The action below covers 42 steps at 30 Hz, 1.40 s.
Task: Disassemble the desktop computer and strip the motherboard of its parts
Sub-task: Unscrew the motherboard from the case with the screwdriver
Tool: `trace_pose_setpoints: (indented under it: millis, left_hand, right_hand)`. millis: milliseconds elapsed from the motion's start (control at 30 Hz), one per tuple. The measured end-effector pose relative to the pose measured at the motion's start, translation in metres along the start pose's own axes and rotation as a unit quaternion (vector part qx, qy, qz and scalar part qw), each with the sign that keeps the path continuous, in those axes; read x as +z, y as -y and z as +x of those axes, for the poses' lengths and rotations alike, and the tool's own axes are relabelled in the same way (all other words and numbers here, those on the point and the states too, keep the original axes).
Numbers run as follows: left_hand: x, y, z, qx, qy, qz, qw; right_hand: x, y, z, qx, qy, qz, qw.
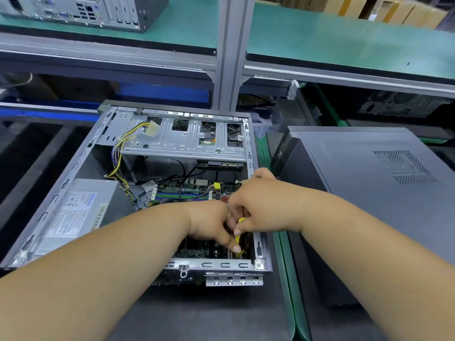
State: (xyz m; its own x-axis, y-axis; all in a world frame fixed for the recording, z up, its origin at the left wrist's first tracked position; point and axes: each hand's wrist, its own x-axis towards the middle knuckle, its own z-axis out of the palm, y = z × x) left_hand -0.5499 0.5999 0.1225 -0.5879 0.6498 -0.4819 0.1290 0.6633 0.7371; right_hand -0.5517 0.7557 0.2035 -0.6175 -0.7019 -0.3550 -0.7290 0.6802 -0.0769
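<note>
Both hands working low inside open desktop case [56, 193], lying on its side on dark bench mat [202, 313]. Left hand [209, 223] curling fingers round yellow-and-black screwdriver [240, 238], thumb pointing down along handle. Right hand [256, 205] pinching top of same handle, fingertips bunched together. Tool standing roughly upright over near right corner of motherboard [197, 249]; tip hidden behind fingers, cannot tell what it is touching. Green motherboard lying flat on case floor, partly covered by both forearms. Power supply [81, 212] sitting at left of case, yellow and black wires [118, 156] trailing up to drive cage [187, 139] at far side. Closed grey tower [381, 193] standing just beside, right. Another case [81, 11] resting on upper green shelf [320, 38].
</note>
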Motion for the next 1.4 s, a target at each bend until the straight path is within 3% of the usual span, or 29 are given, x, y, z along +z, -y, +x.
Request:
trace_pose_setpoints:
  millis: [333, 700, 800, 1133, 1400]
  left_hand:
    - [-0.003, 0.0056, -0.0026, 0.05, 0.03, -0.09, 0.994]
    - [0.0, 0.0007, 0.0029, 0.057, -0.024, -0.061, 0.996]
    - [-0.0004, 0.0009, 0.0041, 0.047, -0.027, -0.037, 0.998]
    - [-0.0039, 0.0044, -0.0017, 0.071, 0.047, -0.153, 0.985]
    - [-0.008, 0.0026, 0.0002, 0.032, 0.005, -0.059, 0.998]
  right_hand:
    - [0.0033, -0.0044, 0.0007, -0.007, -0.028, 0.005, 1.0]
    - [-0.0016, -0.0044, -0.0012, -0.027, 0.008, 0.053, 0.998]
    - [0.0006, -0.0043, -0.0004, -0.022, -0.006, -0.002, 1.0]
    - [-0.0024, 0.0008, 0.0007, -0.026, 0.016, -0.01, 0.999]
    - [0.0022, -0.0013, 0.003, -0.062, 0.0, 0.011, 0.998]
